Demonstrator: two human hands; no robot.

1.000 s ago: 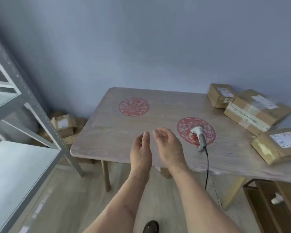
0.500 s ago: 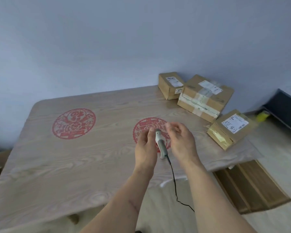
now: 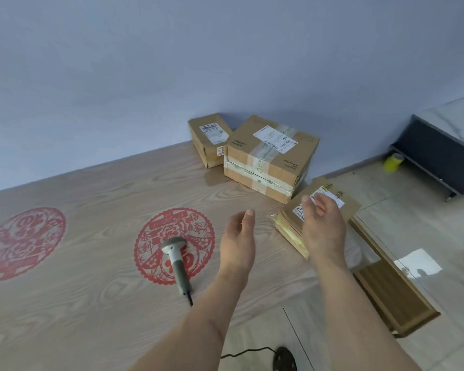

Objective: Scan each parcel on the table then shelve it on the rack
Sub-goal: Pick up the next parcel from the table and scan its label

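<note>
Our left hand (image 3: pixel 237 243) and right hand (image 3: pixel 322 226) hover open and empty at the flat parcel (image 3: pixel 292 223), which seems to overhang the table (image 3: pixel 91 303) edge, so a clumsy grab could tip it off. 2 boxes (image 3: pixel 268 156) crowd behind; the scanner (image 3: pixel 175 259) lies left.

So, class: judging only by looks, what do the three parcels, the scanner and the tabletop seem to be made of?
Parcels: brown corrugated cardboard, matte, with glossy tape and white paper labels.
Scanner: probably moulded plastic, grey, with a slight sheen on its rounded head.
Tabletop: pale wood grain, though so even that it may be laminate or a printed cover; the red roundels look printed or stuck on.
</note>
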